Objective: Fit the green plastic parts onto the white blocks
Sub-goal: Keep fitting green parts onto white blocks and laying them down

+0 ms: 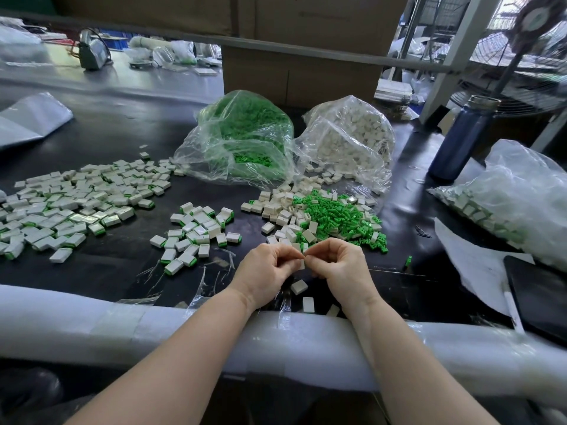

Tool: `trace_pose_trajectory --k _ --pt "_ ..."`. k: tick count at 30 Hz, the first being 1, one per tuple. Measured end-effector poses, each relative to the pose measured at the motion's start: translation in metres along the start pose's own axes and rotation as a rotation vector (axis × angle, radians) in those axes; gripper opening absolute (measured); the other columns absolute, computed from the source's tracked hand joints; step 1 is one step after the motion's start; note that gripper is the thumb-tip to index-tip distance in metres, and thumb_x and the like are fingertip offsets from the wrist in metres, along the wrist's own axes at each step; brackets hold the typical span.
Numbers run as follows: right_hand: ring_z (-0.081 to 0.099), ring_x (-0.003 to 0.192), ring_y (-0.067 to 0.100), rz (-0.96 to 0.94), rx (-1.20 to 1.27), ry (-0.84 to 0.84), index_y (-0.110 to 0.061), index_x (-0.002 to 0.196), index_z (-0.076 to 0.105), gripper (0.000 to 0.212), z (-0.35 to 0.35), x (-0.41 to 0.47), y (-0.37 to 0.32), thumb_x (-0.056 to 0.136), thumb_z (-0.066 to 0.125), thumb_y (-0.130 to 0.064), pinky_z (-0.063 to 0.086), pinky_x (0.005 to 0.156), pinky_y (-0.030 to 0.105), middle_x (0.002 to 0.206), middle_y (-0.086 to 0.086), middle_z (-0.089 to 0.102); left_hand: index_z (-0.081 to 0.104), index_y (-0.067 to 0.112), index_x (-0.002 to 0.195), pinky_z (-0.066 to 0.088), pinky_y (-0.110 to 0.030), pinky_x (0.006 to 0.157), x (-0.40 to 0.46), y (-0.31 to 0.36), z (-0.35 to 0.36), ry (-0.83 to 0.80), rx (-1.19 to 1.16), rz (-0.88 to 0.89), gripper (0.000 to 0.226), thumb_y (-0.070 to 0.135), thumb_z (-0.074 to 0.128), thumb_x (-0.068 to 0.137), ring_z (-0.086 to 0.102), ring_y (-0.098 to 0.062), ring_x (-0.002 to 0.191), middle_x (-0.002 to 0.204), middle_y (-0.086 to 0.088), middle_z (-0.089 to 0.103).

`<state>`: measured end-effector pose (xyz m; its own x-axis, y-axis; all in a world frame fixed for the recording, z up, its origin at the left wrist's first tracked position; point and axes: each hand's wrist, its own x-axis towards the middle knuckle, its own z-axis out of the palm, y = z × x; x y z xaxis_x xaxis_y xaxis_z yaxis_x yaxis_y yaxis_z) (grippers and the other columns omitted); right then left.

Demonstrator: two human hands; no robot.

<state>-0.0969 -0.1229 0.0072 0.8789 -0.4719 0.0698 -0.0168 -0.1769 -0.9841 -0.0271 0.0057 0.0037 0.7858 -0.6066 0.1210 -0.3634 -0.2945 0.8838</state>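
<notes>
At lower centre of the frame, a worker's left hand (266,268) and right hand (339,265) meet fingertip to fingertip, fingers curled and pinched on a white block (302,264) held between them; whether a green part is seated in it cannot be told, as the fingers hide the joint. Just above the hands lies the working stock: a loose heap of green plastic parts (337,214) mingled with bare white blocks (277,207). A few stray blocks (299,286) sit just below the hands.

Finished work appears to be well advanced. A small cluster of fitted blocks (196,231) showing green edges lies left of centre, and a far larger spread of fitted pieces (73,204) fills the left of the frame. Much seems left: a clear bag of green parts (245,139) and a clear bag of white blocks (349,139) stand at upper centre, both well filled, and another bag of pieces (503,197) slumps at right.

The bench is a black table (116,139), its near edge wrapped in white foam padding (92,317). A blue bottle (463,136) stands at upper right, cardboard boxes (300,72) rise behind the bags, and a fan (521,47) fills the upper right corner of a cluttered workshop.
</notes>
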Motion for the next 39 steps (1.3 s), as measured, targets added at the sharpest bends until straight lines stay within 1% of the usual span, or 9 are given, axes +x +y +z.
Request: trace_pose_trajectory --k 6,10,12,16,23,27,32,35,39 --pt "0.064 0.058 0.015 0.018 0.047 0.034 -0.01 0.074 0.068 0.012 -0.0009 0.0003 0.0011 0.077 0.07 0.002 0.049 0.053 0.02 0.067 0.009 0.069 0.056 0.029 0.082 0.048 -0.024 0.072 -0.0021 0.0006 0.0007 0.027 0.092 0.081 0.022 0.016 0.073 0.078 0.054 -0.008 0.064 0.073 0.009 0.061" --pt "0.064 0.055 0.018 0.025 0.174 0.014 -0.009 0.073 0.071 0.013 -0.0011 -0.0011 -0.0006 0.081 0.067 0.001 0.054 0.054 0.025 0.064 0.012 0.07 0.059 0.025 0.085 0.049 -0.025 0.081 0.0004 -0.0003 -0.0002 0.058 0.004 0.063 0.012 0.015 0.066 0.085 0.061 -0.016 0.079 0.085 -0.001 0.067" --pt "0.063 0.054 0.017 0.011 0.162 0.003 -0.009 0.073 0.072 0.014 -0.0014 -0.0017 -0.0016 0.082 0.067 0.0 0.055 0.055 0.025 0.065 0.013 0.07 0.065 0.019 0.089 0.048 -0.022 0.083 0.0013 -0.0007 -0.0012 0.059 -0.045 0.041 0.003 0.017 0.063 0.087 0.062 -0.016 0.086 0.089 -0.002 0.068" --pt "0.057 0.049 0.008 -0.01 0.058 0.04 -0.01 0.068 0.067 0.016 0.0006 -0.0007 0.0001 0.083 0.067 -0.006 0.049 0.05 0.02 0.058 0.007 0.065 0.068 0.014 0.093 0.048 -0.023 0.085 0.0018 -0.0021 -0.0023 0.028 -0.071 0.021 0.009 0.017 0.061 0.089 0.062 -0.014 0.086 0.088 0.0 0.069" --pt "0.049 0.049 0.007 -0.027 -0.132 0.006 -0.015 0.065 0.062 0.022 0.0044 0.002 0.0022 0.086 0.064 -0.01 0.042 0.051 0.019 0.054 -0.001 0.057 0.069 0.014 0.087 0.05 -0.035 0.081 0.0012 -0.0011 -0.0028 -0.019 0.008 -0.016 0.012 0.02 0.059 0.09 0.061 -0.019 0.077 0.079 -0.004 0.068" --pt "0.047 0.043 0.0 -0.043 -0.188 -0.022 -0.018 0.063 0.06 0.025 0.0032 0.0011 0.0009 0.086 0.064 -0.007 0.041 0.049 0.014 0.053 -0.004 0.055 0.069 0.014 0.087 0.046 -0.029 0.076 0.0014 -0.0036 -0.0025 -0.032 0.056 -0.021 0.011 0.021 0.061 0.089 0.053 -0.012 0.07 0.07 0.005 0.061" --pt "0.053 0.055 0.007 -0.057 -0.187 -0.012 -0.017 0.07 0.062 0.018 0.0024 0.0006 0.0015 0.086 0.064 -0.011 0.046 0.056 0.021 0.062 -0.001 0.06 0.069 0.017 0.086 0.048 -0.033 0.08 0.0017 -0.0028 -0.0023 -0.027 -0.002 -0.007 0.009 0.019 0.061 0.089 0.056 -0.013 0.072 0.073 0.004 0.064" --pt "0.056 0.054 0.002 -0.072 -0.094 0.024 -0.018 0.079 0.063 0.014 0.0044 0.0008 0.0011 0.085 0.065 -0.006 0.043 0.052 0.014 0.065 0.0 0.063 0.069 0.017 0.098 0.05 -0.039 0.086 0.0017 -0.001 0.0002 -0.001 -0.025 0.01 0.012 0.015 0.06 0.09 0.064 -0.022 0.083 0.084 -0.003 0.069" --pt "0.059 0.058 0.006 -0.065 -0.068 0.072 -0.018 0.075 0.065 0.019 0.0037 0.002 0.0024 0.083 0.065 -0.002 0.043 0.051 0.012 0.067 0.003 0.065 0.056 0.027 0.094 0.05 -0.032 0.077 0.0017 -0.0025 0.0019 0.016 0.048 0.053 0.014 0.019 0.064 0.086 0.058 -0.017 0.069 0.074 0.001 0.061"
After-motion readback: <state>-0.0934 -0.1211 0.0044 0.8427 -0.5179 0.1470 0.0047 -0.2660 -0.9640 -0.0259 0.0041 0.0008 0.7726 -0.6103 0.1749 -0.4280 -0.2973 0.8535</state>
